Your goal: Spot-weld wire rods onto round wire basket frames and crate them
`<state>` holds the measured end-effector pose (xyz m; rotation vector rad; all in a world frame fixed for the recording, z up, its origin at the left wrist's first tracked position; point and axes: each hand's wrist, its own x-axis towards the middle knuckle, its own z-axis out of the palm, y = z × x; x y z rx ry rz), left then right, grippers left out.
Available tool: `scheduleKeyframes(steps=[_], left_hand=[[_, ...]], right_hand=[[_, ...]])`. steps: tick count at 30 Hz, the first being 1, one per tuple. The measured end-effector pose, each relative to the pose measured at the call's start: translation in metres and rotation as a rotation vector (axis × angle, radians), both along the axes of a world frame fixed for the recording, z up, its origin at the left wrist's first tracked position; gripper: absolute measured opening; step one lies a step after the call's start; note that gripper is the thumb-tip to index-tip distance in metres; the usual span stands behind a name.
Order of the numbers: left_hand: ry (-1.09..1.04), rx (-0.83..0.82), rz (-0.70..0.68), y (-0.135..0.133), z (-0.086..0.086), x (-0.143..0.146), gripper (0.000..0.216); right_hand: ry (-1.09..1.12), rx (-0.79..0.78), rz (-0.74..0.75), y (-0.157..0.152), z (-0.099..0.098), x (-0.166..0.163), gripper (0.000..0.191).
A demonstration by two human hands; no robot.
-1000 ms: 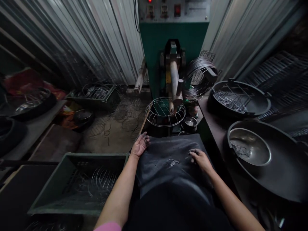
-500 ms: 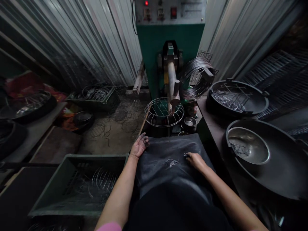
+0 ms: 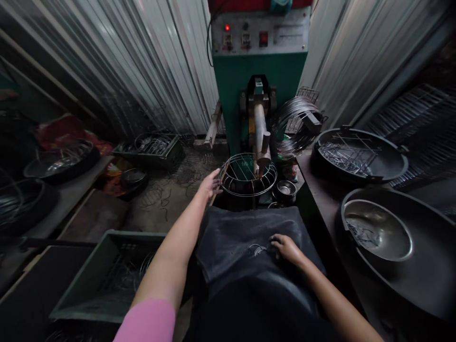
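Observation:
My left hand (image 3: 211, 184) is stretched forward, fingers open, its tips at the left rim of a round wire basket frame (image 3: 248, 175). The frame sits under the arm of a green welding machine (image 3: 260, 80). My right hand (image 3: 285, 247) rests on the dark cloth (image 3: 235, 237) over my lap, fingers curled on a small bunch of thin bent wires (image 3: 257, 248). What exactly the fingers pinch is too small to see.
A green crate (image 3: 89, 289) with curved wires stands at my lower left. On the right bench lie a steel bowl (image 3: 377, 230) inside a black pan and another black pan (image 3: 359, 154) with wire pieces. A wire coil (image 3: 295, 121) hangs beside the machine. Corrugated metal walls surround.
My left hand left the cloth's edge and reached forward to the wire basket frame. My right hand slid left on the cloth onto the wire bunch. The camera tilted up slightly.

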<state>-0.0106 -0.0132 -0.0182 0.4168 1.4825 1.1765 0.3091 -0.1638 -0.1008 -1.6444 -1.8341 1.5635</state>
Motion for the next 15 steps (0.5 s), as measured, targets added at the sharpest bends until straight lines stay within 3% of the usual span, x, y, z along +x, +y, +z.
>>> scheduleKeyframes(steps=[3,5,7,12,15], left_hand=[[0.084,-0.069,-0.098,0.023,0.013,0.01,0.038],[0.084,-0.1,-0.151,0.032,0.016,0.012,0.037],[0.074,-0.117,-0.194,0.037,0.015,0.01,0.035],[-0.023,-0.124,-0.255,0.038,0.011,0.003,0.033],[-0.09,-0.114,-0.241,0.034,0.01,0.004,0.037]], right_hand=[[-0.05,0.236,0.12,-0.005,-0.011,-0.007,0.021],[-0.049,0.301,0.148,-0.006,-0.014,-0.01,0.019],[-0.014,0.26,0.098,-0.006,-0.014,-0.01,0.02],[0.165,-0.059,-0.186,0.0,-0.001,0.002,0.027],[0.241,-0.051,-0.379,0.007,0.008,0.021,0.03]])
